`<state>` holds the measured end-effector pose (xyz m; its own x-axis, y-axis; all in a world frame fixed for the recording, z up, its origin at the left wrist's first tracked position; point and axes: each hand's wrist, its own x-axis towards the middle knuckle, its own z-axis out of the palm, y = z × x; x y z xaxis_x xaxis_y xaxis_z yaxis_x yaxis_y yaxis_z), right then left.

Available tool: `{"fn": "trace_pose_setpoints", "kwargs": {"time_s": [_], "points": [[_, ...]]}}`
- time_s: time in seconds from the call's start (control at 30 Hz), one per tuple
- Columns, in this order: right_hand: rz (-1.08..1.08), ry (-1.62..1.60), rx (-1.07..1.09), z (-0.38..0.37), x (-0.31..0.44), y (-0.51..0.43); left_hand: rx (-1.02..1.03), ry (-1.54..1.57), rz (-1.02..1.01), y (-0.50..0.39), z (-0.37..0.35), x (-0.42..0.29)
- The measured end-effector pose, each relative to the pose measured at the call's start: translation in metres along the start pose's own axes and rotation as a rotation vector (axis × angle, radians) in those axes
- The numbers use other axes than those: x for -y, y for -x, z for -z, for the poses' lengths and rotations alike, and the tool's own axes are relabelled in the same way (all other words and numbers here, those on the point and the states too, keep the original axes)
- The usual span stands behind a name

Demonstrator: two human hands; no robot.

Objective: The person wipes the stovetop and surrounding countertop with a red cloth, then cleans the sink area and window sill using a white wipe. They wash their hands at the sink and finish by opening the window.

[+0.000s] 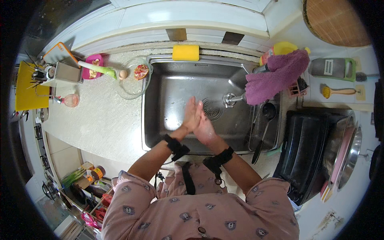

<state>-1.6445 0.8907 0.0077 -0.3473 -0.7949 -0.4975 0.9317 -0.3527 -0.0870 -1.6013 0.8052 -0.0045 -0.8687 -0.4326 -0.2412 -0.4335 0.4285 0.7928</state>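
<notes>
My left hand (pixel 191 115) and my right hand (pixel 205 126) are pressed palm to palm over the stainless-steel sink (pixel 186 76). Their fingers are stretched out and point away from me; motion blurs them slightly. I see nothing held between the hands, though the facing palms are hidden. A wet, whitish sheen shows on my right hand near the wrist. Just beyond it lies the round drain strainer (pixel 212 109) in the sink floor. To the right, the metal faucet (pixel 237 99) reaches over the basin, partly covered by a purple towel (pixel 274 76).
A yellow sponge (pixel 185 52) rests on the sink's back rim. Left on the counter are a glass dish (pixel 132 90) with a cut pomegranate (pixel 141 72), an egg (pixel 123 74) and a spray bottle (pixel 71 100). A ladle (pixel 264 132) leans at the sink's right side.
</notes>
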Motion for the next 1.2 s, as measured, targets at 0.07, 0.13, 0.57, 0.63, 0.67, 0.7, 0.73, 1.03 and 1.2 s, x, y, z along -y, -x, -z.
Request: {"fn": "trace_pose_setpoints", "kwargs": {"time_s": [0.07,0.13,0.57,0.63,0.67,0.7,0.73,1.03,1.2], "points": [[0.009,0.146,-0.027,-0.01,-0.003,0.003,0.0,-0.026,0.012,0.006,0.004,0.002],[-0.116,0.308,-0.112,-0.019,-0.008,0.006,-0.012,0.146,0.019,0.023,-0.005,-0.007],[0.596,1.613,0.299,-0.097,-0.02,0.046,-0.028,1.715,0.433,0.024,0.101,-0.05],[0.761,2.031,0.339,-0.108,-0.016,0.051,0.157,1.955,0.4,0.039,0.109,-0.061],[0.801,2.147,0.278,-0.111,-0.018,0.052,0.166,1.897,0.377,0.05,0.106,-0.067],[0.888,2.2,0.172,-0.116,-0.017,0.055,0.149,1.83,0.382,0.059,0.101,-0.073],[0.895,2.182,0.074,-0.117,-0.02,0.056,0.157,1.74,0.273,0.066,0.094,-0.079],[0.535,1.55,0.074,-0.126,-0.029,0.059,-0.073,0.985,0.076,0.083,0.097,-0.114],[0.346,0.857,0.094,-0.135,-0.024,0.057,-0.184,0.481,-0.252,0.089,0.087,-0.124]]}}
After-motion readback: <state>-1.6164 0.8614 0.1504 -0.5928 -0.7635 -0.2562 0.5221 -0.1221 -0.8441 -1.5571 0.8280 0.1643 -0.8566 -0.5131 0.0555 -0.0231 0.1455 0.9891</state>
